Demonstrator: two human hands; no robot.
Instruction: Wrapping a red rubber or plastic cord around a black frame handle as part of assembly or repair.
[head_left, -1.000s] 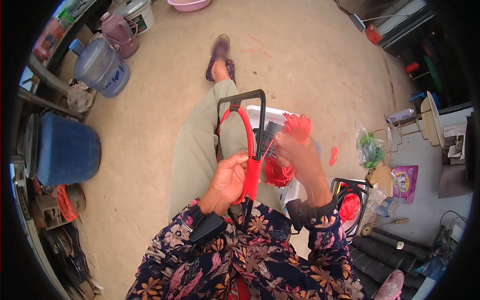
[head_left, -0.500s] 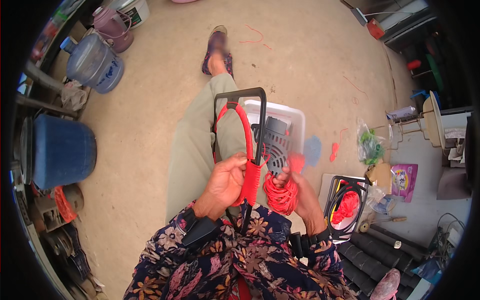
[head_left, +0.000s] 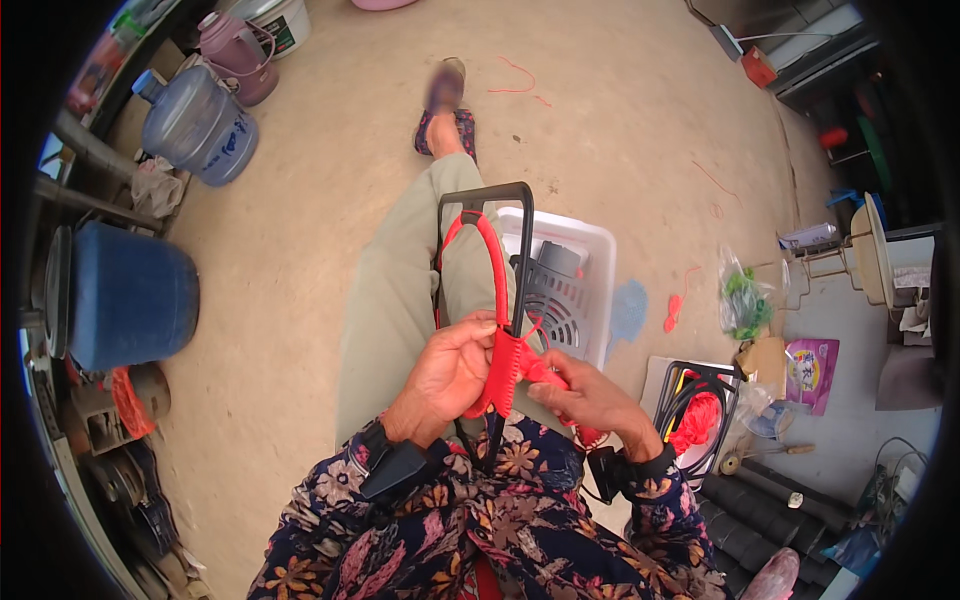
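Observation:
A black rectangular frame (head_left: 524, 255) stands upright over my lap, with a red curved band (head_left: 497, 262) inside it. Tight red cord wrapping (head_left: 503, 375) covers the lower right part of the frame. My left hand (head_left: 435, 375) pinches the band and frame beside this wrapping, thumb and fingers closed. Just right of the wrapping, my right hand (head_left: 598, 398) is closed on red cord (head_left: 540, 370). More red cord shows beneath that hand, most of it hidden. A thin strand arcs near the frame above the wrapping.
Right of my leg is a white basket (head_left: 603, 245) holding grey perforated parts. Another black frame (head_left: 660, 400) with red cord lies at right. A blue tub (head_left: 130, 295) and a water jug (head_left: 200, 130) stand at left. Red cord scraps (head_left: 515, 75) lie on the floor.
My right hand has moved left and turned, bringing the red cord against the wrapped side of the frame. The cord bundle is now mostly hidden. My left hand keeps its hold.

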